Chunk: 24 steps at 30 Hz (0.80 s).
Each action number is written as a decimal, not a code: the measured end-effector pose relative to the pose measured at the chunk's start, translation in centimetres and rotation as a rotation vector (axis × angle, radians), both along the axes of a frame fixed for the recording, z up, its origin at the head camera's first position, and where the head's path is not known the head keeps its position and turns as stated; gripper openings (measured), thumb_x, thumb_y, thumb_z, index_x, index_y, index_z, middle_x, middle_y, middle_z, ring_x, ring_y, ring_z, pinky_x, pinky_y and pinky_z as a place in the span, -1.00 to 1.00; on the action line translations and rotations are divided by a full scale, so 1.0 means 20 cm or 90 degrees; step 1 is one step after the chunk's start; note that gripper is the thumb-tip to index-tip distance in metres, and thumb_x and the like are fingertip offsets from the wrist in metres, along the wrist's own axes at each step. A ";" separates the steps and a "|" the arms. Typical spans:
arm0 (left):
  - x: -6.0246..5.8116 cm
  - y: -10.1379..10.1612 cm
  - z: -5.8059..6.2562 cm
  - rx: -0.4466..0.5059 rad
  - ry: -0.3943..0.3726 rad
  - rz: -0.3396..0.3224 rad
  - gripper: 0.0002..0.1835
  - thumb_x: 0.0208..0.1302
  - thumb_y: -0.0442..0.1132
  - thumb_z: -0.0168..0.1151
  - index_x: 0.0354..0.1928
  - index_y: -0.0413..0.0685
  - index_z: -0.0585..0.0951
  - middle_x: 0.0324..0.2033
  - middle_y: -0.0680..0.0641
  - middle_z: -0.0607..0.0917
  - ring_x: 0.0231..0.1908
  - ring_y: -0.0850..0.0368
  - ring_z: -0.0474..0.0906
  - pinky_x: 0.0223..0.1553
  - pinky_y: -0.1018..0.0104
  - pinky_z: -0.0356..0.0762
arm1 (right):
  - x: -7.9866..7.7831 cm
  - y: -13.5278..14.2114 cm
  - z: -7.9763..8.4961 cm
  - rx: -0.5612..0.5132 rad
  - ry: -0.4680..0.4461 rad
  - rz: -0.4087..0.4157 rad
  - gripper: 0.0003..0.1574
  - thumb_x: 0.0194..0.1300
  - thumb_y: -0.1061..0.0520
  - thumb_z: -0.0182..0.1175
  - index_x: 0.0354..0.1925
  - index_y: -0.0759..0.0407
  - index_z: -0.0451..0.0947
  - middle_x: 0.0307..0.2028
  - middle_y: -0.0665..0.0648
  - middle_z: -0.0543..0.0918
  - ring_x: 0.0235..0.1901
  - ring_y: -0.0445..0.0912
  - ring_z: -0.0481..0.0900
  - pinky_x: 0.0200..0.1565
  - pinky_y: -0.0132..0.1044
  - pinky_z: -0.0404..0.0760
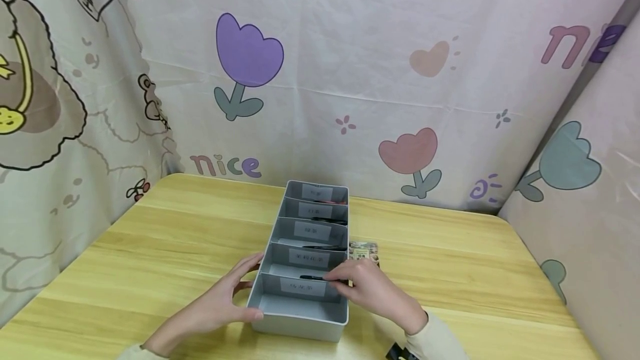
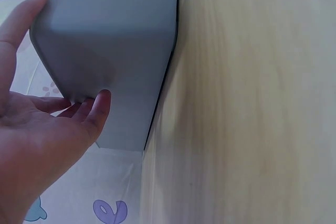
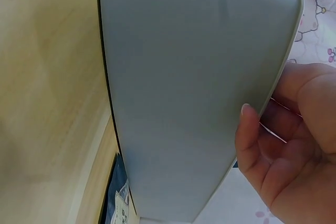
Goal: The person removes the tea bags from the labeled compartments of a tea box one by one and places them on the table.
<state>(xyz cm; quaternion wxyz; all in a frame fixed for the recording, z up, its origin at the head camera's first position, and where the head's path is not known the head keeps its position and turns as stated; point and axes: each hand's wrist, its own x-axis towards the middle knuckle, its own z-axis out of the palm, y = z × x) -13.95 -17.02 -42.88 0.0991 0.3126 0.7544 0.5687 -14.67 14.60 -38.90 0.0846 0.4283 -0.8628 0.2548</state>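
I see a grey divided tray (image 1: 300, 315) standing lengthwise near the middle of the tabletop (image 1: 150, 249), its near end close to the front edge. My left hand (image 1: 220, 304) lies against the tray's left wall at the nearest compartment, fingers fairly straight, thumb on the near corner. My right hand (image 1: 372, 290) sits at the right wall, fingers curled over the rim and pinching a thin black pen (image 1: 315, 278) that lies across the second compartment from the front. A small printed card (image 1: 364, 251) lies flat just beside the tray's right side. Labels mark each divider; their text is unreadable
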 end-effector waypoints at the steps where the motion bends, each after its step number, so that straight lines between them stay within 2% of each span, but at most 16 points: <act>1: 0.00 0.00 0.00 -0.001 -0.001 0.000 -0.04 0.11 -0.32 0.43 0.46 -0.29 0.06 0.37 -0.37 0.11 0.29 0.16 0.18 0.17 0.35 0.35 | 0.00 0.00 0.00 -0.002 0.002 0.003 -0.79 0.16 0.37 0.31 -0.20 0.21 0.74 -0.28 0.05 0.74 -0.26 -0.21 0.66 -0.24 -0.50 0.57; 9: 0.00 0.00 0.00 0.005 0.003 -0.003 -0.05 0.12 -0.32 0.43 0.46 -0.26 0.07 0.37 -0.36 0.12 0.29 0.17 0.17 0.17 0.35 0.35 | 0.00 -0.01 0.00 -0.014 0.012 0.005 -0.79 0.14 0.38 0.34 -0.23 0.21 0.74 -0.31 0.04 0.74 -0.28 -0.22 0.66 -0.27 -0.51 0.56; 18: 0.00 0.00 0.00 0.006 0.002 -0.007 -0.05 0.13 -0.31 0.42 0.47 -0.26 0.07 0.37 -0.37 0.12 0.30 0.15 0.17 0.17 0.34 0.35 | 0.00 0.02 0.02 -0.009 -0.046 0.005 -0.78 0.13 0.39 0.33 -0.21 0.24 0.73 -0.30 0.05 0.73 -0.30 -0.27 0.64 -0.31 -0.53 0.55; 24: 0.00 0.00 0.01 0.005 0.007 -0.008 -0.05 0.13 -0.32 0.42 0.47 -0.26 0.07 0.36 -0.36 0.13 0.30 0.15 0.17 0.17 0.34 0.35 | 0.00 0.01 0.02 -0.012 -0.051 0.000 -0.77 0.12 0.40 0.34 -0.22 0.24 0.73 -0.30 0.04 0.73 -0.29 -0.28 0.63 -0.31 -0.54 0.55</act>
